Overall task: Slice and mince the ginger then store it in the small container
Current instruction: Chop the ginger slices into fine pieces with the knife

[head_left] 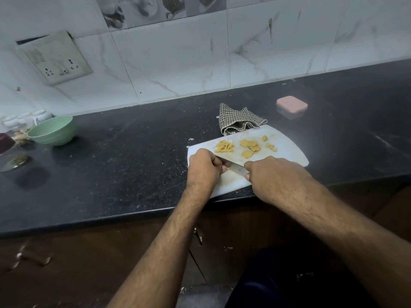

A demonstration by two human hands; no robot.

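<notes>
Ginger lies in two lots on the white cutting board (pixel 287 150): a heap of thin yellow strips (pixel 224 147) toward the board's left, and a loose spread of flat round slices (pixel 250 146) just to their right, with a few small offcuts (pixel 270 146) beyond those. The strips lie mostly parallel, their long axes running away from the person and slightly rightward. The slices are pale tan coins, some overlapping, one lying apart nearer the hands.

The left hand (pixel 203 167) rests on the near left part of the board with its fingers curled under; a small yellow bit shows at its fingertips, but whether it pinches that piece cannot be told. The right hand (pixel 273 174) has its fingers curled round the knife (pixel 235 166), whose handle is hidden in the grip. The grey metal blade runs from the right hand leftward toward the left hand's fingers, low over the board.

The board is smooth plastic with rounded corners and faint yellow staining, set askew at the front edge of a speckled black stone counter (pixel 133 156). A checked cloth (pixel 238 120) is bunched at the board's far edge. Farther right stands the small container (pixel 291 106), square and clear with a pink lid on. Well to the left sits a pale green bowl (pixel 53 131).
</notes>
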